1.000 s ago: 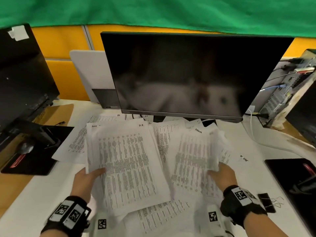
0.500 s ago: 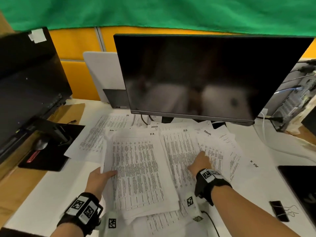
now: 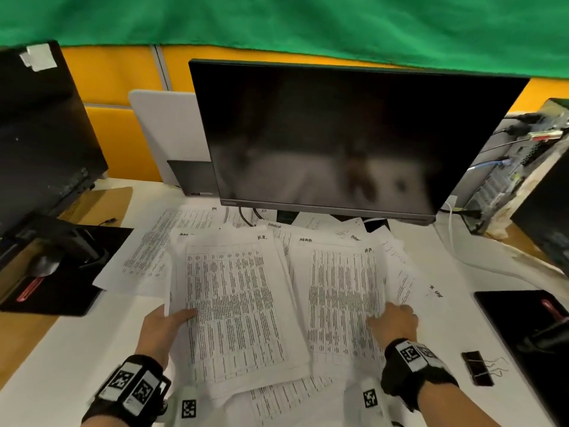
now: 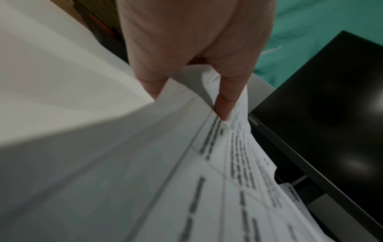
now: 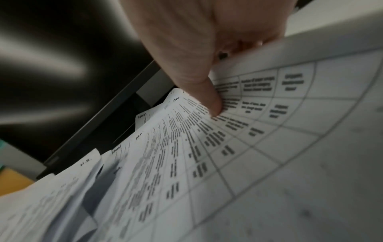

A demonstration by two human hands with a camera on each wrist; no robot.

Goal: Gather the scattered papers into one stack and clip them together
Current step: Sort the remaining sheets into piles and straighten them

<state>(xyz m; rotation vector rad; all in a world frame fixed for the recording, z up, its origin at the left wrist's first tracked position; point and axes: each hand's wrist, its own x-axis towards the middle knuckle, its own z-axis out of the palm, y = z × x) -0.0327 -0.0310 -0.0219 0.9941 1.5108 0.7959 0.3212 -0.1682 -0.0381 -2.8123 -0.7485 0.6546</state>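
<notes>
Your left hand (image 3: 160,326) pinched one sheaf (image 3: 234,309); your right hand (image 3: 395,318) pinched another (image 3: 341,303). Fingers under both were hidden. Sheaves lay lengthwise toward the monitor (image 3: 338,137), on the counter (image 3: 70,349); binder clip (image 3: 477,368) right.

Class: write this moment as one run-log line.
left hand: holds left bundle | right hand: pinches right sheets | clip: unused on desk | stack: not yet formed
</notes>
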